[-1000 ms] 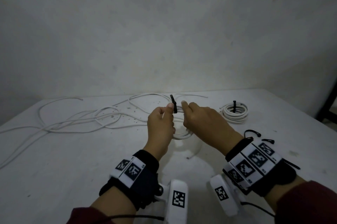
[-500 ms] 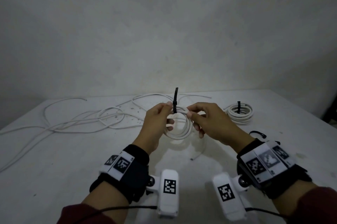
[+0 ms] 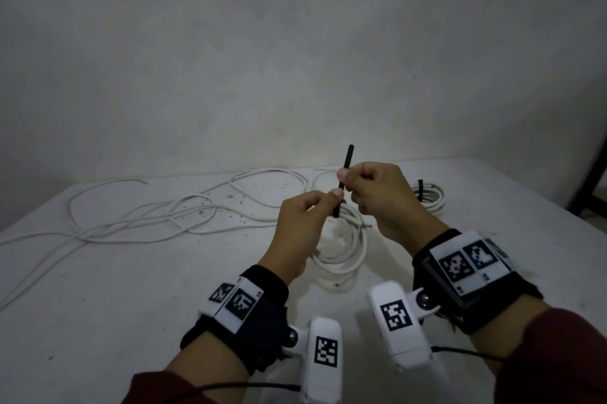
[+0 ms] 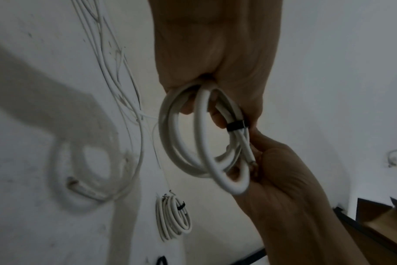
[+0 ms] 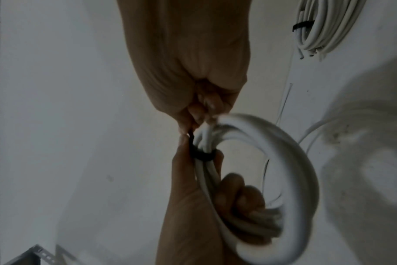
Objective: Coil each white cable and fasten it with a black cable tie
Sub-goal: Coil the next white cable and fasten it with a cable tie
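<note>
A white cable coil (image 3: pixel 346 250) hangs above the table between my hands. My left hand (image 3: pixel 330 204) grips the coil (image 4: pixel 181 143) at its top, beside the black cable tie (image 4: pixel 236 125) that wraps the strands. My right hand (image 3: pixel 348 180) pinches the tie's tail (image 3: pixel 347 160), which stands up above both hands. In the right wrist view the tie band (image 5: pixel 202 154) sits tight round the bundled strands, with my right fingertips (image 5: pixel 188 125) just above it. A loose cable end (image 4: pixel 249 157) pokes out near the right palm.
A second coil (image 3: pixel 428 198), bound with a black tie (image 3: pixel 420 185), lies on the table behind my right hand. Loose white cables (image 3: pixel 131 218) sprawl over the table's left and far side. A dark frame (image 3: pixel 591 180) stands past the right edge.
The right hand has pulled the tie's tail up, so more of it stands above the hands and the band is tighter. Both hands and the coil rose slightly.
</note>
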